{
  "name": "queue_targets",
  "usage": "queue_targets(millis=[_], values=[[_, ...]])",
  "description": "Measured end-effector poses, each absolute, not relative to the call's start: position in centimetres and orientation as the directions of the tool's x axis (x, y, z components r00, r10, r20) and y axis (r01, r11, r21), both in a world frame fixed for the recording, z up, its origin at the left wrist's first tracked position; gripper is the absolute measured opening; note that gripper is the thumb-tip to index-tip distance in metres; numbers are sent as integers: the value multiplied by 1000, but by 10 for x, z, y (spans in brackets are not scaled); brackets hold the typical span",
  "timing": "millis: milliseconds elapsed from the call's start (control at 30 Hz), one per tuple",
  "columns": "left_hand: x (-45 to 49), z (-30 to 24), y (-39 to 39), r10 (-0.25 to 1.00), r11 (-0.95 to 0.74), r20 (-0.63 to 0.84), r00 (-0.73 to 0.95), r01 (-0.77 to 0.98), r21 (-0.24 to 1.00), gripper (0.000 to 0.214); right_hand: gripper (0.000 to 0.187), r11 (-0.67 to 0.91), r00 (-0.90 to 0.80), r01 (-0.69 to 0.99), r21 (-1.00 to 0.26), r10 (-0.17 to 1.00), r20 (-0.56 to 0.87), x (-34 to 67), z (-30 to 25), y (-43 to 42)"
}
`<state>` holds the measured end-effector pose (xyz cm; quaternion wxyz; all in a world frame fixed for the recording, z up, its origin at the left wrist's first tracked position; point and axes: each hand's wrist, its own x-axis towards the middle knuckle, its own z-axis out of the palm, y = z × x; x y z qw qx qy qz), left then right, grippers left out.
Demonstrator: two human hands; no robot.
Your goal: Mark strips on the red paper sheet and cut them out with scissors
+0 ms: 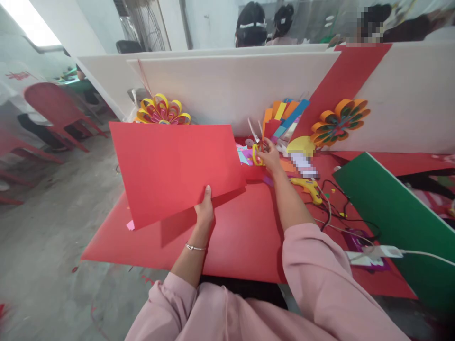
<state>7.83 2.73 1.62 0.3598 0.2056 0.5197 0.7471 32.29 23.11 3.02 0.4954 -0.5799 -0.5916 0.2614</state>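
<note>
A large sheet of red card (177, 166) is pinched at its lower right edge by my left hand (204, 207), thumb on top and fingers hidden beneath. The sheet is held tilted over the left part of the red-covered table (245, 237). Farther back, my right hand (270, 157) grips a pair of scissors (255, 150) by the yellow handles, blades pointing up and apart. Beside it stand upright strips of orange, yellow and blue paper (280, 113). Scraps of coloured paper (244, 155) lie just left of the scissors.
A yellow glue gun (309, 187), cables and a white power strip (377, 255) lie on the right. A green board (394, 222) leans over that side. Two paper-loop flowers (161, 111) (341, 122) rest against the white partition (220, 90). Other people sit beyond it.
</note>
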Motion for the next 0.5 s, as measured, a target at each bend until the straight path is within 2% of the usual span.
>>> queue_targets(millis=[67,133,200,267,500], values=[[78,15,28,749,-204,-67,-659,-326,923,47,90,283,204,159,-946,928,312,319,35,229],[77,12,27,744,-213,-58,-666,-319,923,47,95,330,184,31,-943,926,330,316,43,226],[76,9,26,742,-221,-49,-669,-313,924,46,93,328,130,67,-942,933,334,313,54,222],[75,7,25,748,-225,-41,-662,-311,924,45,86,296,100,178,-938,943,317,311,65,217],[74,8,25,765,-212,-60,-641,-338,917,49,80,172,105,415,-893,966,235,323,90,201]])
